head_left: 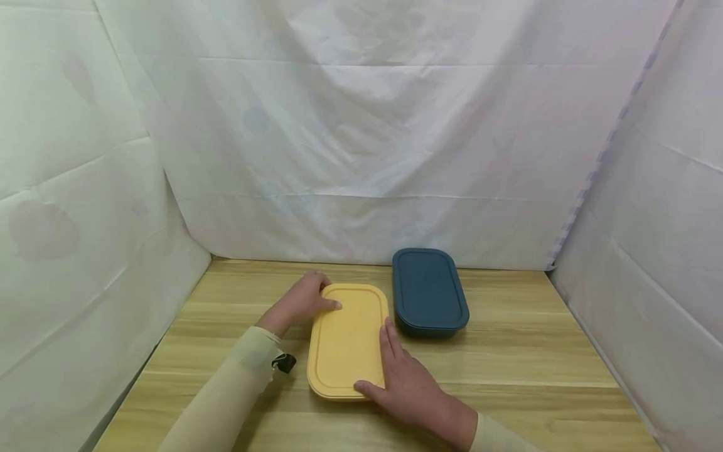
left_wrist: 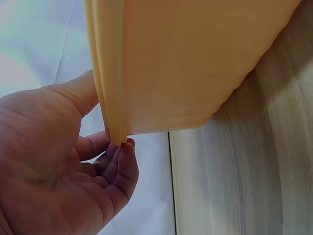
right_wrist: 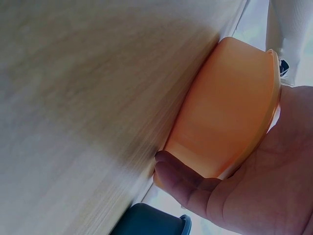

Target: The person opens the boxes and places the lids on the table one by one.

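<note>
Head view shows the yellow box [head_left: 347, 339] on the table [head_left: 536, 351], left hand [head_left: 299, 301] apparently pinching its far-left corner, right hand [head_left: 409, 386] gripping its right side; even pressure should steady it.

Booth [head_left: 68, 157], perhaps: white sheets [head_left: 384, 138].

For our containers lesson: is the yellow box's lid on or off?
On: the lid covers the whole top of the yellow box; whether sealed, I cannot tell.
</note>
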The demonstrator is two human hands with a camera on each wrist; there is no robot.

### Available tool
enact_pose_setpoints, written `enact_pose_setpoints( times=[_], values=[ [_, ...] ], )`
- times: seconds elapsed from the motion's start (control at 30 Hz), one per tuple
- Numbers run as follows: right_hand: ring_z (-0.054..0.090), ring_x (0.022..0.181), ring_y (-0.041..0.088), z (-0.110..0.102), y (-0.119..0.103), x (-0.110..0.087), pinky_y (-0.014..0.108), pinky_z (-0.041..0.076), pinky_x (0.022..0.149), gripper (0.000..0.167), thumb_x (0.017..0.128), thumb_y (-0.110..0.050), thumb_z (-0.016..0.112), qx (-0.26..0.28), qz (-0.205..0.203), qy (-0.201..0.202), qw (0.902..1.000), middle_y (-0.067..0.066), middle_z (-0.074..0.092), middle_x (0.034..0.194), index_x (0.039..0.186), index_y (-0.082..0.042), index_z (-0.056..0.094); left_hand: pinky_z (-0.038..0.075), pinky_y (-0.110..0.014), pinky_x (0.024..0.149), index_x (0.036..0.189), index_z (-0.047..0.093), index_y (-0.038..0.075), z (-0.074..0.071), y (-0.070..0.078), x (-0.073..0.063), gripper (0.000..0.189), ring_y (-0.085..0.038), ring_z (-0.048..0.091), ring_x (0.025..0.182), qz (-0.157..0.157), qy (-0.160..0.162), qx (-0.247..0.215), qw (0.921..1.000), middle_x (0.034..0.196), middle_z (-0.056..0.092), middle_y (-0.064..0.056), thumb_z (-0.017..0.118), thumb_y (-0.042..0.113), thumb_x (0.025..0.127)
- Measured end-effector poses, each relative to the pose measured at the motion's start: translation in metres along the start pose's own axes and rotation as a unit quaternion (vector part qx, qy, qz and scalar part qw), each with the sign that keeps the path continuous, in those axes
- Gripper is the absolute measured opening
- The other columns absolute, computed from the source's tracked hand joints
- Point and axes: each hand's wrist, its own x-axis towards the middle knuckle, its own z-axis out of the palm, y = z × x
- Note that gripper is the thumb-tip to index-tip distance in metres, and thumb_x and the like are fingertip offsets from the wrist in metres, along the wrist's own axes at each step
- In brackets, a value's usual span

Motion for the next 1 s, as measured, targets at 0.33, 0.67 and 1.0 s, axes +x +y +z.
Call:
enact_pose_setpoints(
  times=[0.33,0.67,1.0],
  values=[
    [0.037,0.159,0.042,-0.001,0.0,0.001,0.056,0.051,0.114,0.122,0.102,-0.083,0.051,0.005,-0.001,-0.001,1.0,0.024,-0.004,0.183,0.174,0.005,0.007,0.058,-0.041,0.081,0.117,0.073,-0.002,-0.001,0.005,0.0,0.043,-0.023,0.061,0.09,-0.001,0.007,0.016,0.9998,0.111,0.059,-0.013,0.093,0.029,0.094],
    [0.037,0.158,0.043,-0.001,-0.001,0.001,0.056,0.051,0.114,0.122,0.102,-0.081,0.053,0.003,-0.002,0.0,1.0,0.025,-0.002,0.182,0.174,0.006,0.007,0.057,-0.043,0.084,0.119,0.072,0.003,-0.003,0.002,0.003,0.043,-0.023,0.062,0.094,-0.005,0.0,0.014,0.9999,0.114,0.063,-0.011,0.092,0.033,0.094],
    [0.036,0.159,0.041,-0.001,-0.001,0.001,0.056,0.05,0.115,0.121,0.102,-0.082,0.052,0.005,0.001,-0.006,1.0,0.024,-0.004,0.183,0.174,0.005,0.007,0.061,-0.041,0.077,0.124,0.073,0.014,-0.005,-0.012,0.001,0.042,-0.022,0.068,0.091,0.007,-0.019,-0.081,0.9965,0.112,0.069,-0.008,0.091,0.035,0.094]
  ],
)
